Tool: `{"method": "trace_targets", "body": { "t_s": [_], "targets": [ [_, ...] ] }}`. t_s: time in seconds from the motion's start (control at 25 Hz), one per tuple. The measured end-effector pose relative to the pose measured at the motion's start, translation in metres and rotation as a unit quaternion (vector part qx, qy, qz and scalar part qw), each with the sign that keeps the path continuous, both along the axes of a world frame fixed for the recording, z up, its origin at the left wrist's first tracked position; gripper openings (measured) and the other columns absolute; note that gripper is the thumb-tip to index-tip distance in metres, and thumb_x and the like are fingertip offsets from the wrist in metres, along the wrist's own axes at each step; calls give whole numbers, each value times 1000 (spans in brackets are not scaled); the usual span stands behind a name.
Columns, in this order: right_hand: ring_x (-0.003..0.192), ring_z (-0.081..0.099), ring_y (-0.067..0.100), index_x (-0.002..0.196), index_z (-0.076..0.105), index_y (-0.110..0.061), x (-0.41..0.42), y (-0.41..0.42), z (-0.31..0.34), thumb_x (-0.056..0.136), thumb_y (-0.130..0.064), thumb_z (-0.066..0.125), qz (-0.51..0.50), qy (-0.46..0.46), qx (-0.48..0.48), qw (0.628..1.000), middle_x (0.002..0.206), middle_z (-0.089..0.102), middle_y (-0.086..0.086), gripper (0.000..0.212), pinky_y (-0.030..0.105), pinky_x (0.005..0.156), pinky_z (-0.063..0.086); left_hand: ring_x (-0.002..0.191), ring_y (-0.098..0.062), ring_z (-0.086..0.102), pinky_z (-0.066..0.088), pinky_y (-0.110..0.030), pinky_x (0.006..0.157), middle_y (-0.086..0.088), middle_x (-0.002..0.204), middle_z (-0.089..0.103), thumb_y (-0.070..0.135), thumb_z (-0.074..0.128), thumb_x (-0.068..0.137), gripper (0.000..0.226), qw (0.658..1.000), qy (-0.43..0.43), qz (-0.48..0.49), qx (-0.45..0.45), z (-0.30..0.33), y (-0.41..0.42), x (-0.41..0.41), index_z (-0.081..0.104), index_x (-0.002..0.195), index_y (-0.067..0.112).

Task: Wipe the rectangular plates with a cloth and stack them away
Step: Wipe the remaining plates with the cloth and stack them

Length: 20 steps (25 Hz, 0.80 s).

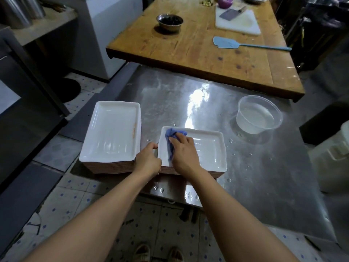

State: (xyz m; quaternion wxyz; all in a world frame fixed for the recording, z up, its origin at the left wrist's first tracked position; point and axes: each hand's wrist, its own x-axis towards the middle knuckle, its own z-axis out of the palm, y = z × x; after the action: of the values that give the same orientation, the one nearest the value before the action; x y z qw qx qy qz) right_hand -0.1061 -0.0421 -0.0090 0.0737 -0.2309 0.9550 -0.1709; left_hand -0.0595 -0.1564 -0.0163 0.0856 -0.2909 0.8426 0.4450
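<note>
Two stacks of white rectangular plates stand on a steel table (188, 95). The taller stack (111, 135) is at the left, and its top plate has a brownish smear near the right rim. The lower stack (209, 150) is at the centre. My right hand (184, 150) presses a blue cloth (171, 137) into the left part of the top plate of the lower stack. My left hand (149, 159) grips that plate's left rim.
A clear plastic tub of water (258, 114) stands at the right of the steel table, with water drops around it. Behind is a wooden table (188, 50) with a metal bowl (169, 21), a blue spatula (245, 44) and a cutting board with a cleaver (237, 17).
</note>
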Motion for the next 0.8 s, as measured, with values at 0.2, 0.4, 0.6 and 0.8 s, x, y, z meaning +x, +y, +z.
{"method": "trace_targets", "body": {
  "t_s": [0.2, 0.4, 0.6, 0.8],
  "targets": [
    [97, 54, 35, 104, 68, -11, 17, 9, 5, 84, -4, 53, 51, -79, -104, 990, 105, 67, 10, 26, 39, 87, 44, 45, -22, 61, 54, -28, 48, -13, 74, 64, 0, 49, 82, 28, 998, 25, 38, 48, 1, 0, 2, 54, 99, 22],
    [99, 47, 29, 113, 64, -18, 33, 28, 12, 91, -14, 50, 111, -46, -44, 992, 118, 63, 2, 26, 41, 87, 40, 43, -21, 59, 47, -23, 40, -13, 81, 65, 6, 53, 84, 21, 998, 10, 37, 51, 6, 1, 2, 55, 99, 21],
    [101, 48, 28, 113, 61, -22, 34, 84, 20, 83, -6, 52, -8, 5, 41, 999, 126, 58, -4, 35, 32, 79, 35, 58, -29, 66, 54, -30, 51, -13, 86, 65, -6, 42, 74, 42, 1000, 1, 20, 2, 7, 4, 2, 51, 106, 19],
    [107, 44, 26, 118, 56, -18, 30, 119, 23, 89, -7, 43, -17, 59, 151, 987, 122, 56, 0, 34, 30, 82, 34, 85, -35, 62, 50, -34, 69, -18, 92, 66, -2, 43, 75, 44, 996, -15, -17, -81, 11, 9, 3, 49, 115, 17]
  ]
}}
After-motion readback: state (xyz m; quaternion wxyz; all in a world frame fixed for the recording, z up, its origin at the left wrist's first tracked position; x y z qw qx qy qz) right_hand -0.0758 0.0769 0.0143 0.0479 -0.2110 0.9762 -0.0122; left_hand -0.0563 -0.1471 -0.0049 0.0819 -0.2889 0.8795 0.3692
